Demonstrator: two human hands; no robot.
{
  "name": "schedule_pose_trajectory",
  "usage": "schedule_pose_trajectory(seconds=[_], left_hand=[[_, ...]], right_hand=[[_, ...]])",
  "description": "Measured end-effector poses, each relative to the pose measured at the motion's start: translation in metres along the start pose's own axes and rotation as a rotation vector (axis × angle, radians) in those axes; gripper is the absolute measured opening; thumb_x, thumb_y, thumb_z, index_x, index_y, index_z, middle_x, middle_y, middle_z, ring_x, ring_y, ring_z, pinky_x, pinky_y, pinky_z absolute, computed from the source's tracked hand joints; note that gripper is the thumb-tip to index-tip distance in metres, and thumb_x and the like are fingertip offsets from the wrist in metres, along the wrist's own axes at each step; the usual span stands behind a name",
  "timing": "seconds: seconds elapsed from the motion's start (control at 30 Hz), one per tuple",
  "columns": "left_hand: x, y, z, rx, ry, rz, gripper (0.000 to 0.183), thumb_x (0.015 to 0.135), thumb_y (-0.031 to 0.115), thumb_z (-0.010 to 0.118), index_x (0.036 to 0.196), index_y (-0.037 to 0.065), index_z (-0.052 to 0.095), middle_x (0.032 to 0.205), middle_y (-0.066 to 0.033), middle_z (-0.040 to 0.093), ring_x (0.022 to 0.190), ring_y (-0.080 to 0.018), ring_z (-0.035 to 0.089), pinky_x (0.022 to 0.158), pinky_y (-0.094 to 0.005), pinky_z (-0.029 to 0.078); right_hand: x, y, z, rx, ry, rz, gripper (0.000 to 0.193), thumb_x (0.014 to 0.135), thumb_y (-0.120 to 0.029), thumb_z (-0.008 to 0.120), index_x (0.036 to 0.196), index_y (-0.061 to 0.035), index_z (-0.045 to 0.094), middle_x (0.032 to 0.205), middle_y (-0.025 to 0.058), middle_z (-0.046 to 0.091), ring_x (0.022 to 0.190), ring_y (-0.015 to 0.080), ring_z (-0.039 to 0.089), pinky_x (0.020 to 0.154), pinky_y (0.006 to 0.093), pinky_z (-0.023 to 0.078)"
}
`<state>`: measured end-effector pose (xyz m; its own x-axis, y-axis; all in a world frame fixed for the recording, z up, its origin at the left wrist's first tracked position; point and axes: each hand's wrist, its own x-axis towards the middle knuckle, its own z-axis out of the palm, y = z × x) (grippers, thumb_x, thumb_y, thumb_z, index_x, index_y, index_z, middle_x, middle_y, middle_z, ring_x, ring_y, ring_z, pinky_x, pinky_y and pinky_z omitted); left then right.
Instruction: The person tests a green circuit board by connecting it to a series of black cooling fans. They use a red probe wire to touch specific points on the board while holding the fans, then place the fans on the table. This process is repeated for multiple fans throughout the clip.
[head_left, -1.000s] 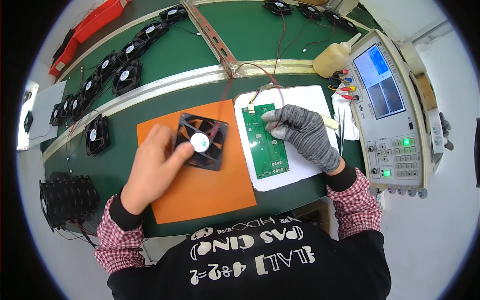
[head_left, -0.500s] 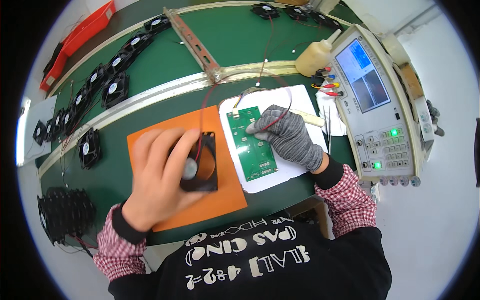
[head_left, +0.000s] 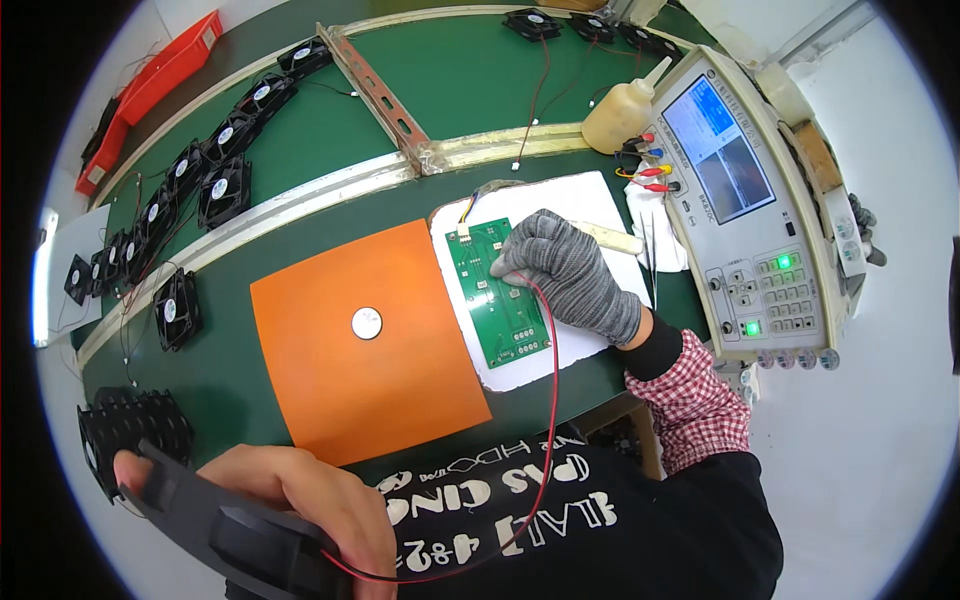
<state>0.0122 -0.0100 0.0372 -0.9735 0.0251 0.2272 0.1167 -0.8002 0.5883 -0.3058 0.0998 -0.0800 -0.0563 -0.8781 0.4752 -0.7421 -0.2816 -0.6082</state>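
Fan (head_left: 250, 545) had just left the orange mat (head_left: 350, 395); I saw it at lower L, L hand (head_left: 315, 490) curled firmly round its frame. R hand (head_left: 570, 268), gloved, was pinched on its red lead (head_left: 555, 372) at the green PCB (head_left: 492, 325), so work centred on that end; plug hidden.

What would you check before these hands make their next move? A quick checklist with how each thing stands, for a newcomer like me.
1. Black fan in the left hand: ok.
2. Red-and-black cable slack: ok, it hangs in a loose curve.
3. Cable's far end: cannot tell, hidden at the gloved right hand.
4. Green circuit board on the white pad: ok.
5. Orange mat free of things: not ok, a white disc lies there.
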Motion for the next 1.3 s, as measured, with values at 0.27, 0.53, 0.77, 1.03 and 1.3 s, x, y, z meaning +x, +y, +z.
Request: schedule_pose_trajectory(seconds=[0.27,0.53,0.77,1.03,1.3], left_hand=[[0.033,0.009,-0.021,2.199,0.135,0.756,0.083,0.072,0.053,0.077,0.127,-0.001,0.047,0.102,-0.0209,0.061,0.084,-0.0327,0.061,0.076,-0.0417,0.051],[0.130,0.064,-0.129,2.507,0.748,0.825,0.065,0.074,0.021,0.078,0.135,0.014,0.055,0.144,-0.0131,0.048,0.132,-0.0369,0.041,0.108,-0.0465,0.036],[0.028,0.123,-0.246,2.379,1.772,-0.271,0.064,0.074,0.045,0.074,0.123,0.007,0.058,0.113,-0.0241,0.058,0.104,-0.0414,0.057,0.088,-0.0483,0.046],[0.064,0.006,-0.083,2.120,0.046,0.447,0.044,0.069,0.019,0.074,0.110,0.011,0.060,0.110,-0.0123,0.062,0.102,-0.0287,0.059,0.090,-0.0394,0.045],[0.025,0.040,-0.056,2.479,0.384,0.442,0.042,0.060,0.003,0.073,0.099,0.011,0.062,0.129,-0.0109,0.057,0.114,-0.0306,0.054,0.094,-0.0424,0.039]], right_hand=[[0.003,-0.010,-0.002,-0.122,0.000,0.014,0.013,0.072,-0.005,0.074,0.081,-0.0107,0.067,0.083,0.0052,0.063,0.086,0.0259,0.060,0.076,0.0377,0.049],[-0.002,-0.016,-0.003,0.234,0.140,0.254,0.014,0.083,-0.001,0.071,0.096,-0.0035,0.067,0.089,0.0054,0.066,0.081,0.0139,0.062,0.074,0.0262,0.051],[0.000,-0.014,-0.001,0.173,0.203,0.120,0.046,0.079,-0.009,0.079,0.121,-0.0047,0.060,0.094,0.0045,0.064,0.080,0.0110,0.059,0.073,0.0249,0.050],[0.015,-0.069,0.002,0.038,0.004,-0.057,0.057,0.080,-0.008,0.072,0.133,-0.0048,0.051,0.137,0.0195,0.050,0.126,0.0343,0.050,0.099,0.0434,0.045],[0.010,-0.042,-0.026,-0.332,-0.070,-0.210,0.029,0.075,-0.004,0.067,0.104,-0.0099,0.069,0.094,0.0093,0.056,0.087,0.0284,0.054,0.075,0.0394,0.048]])
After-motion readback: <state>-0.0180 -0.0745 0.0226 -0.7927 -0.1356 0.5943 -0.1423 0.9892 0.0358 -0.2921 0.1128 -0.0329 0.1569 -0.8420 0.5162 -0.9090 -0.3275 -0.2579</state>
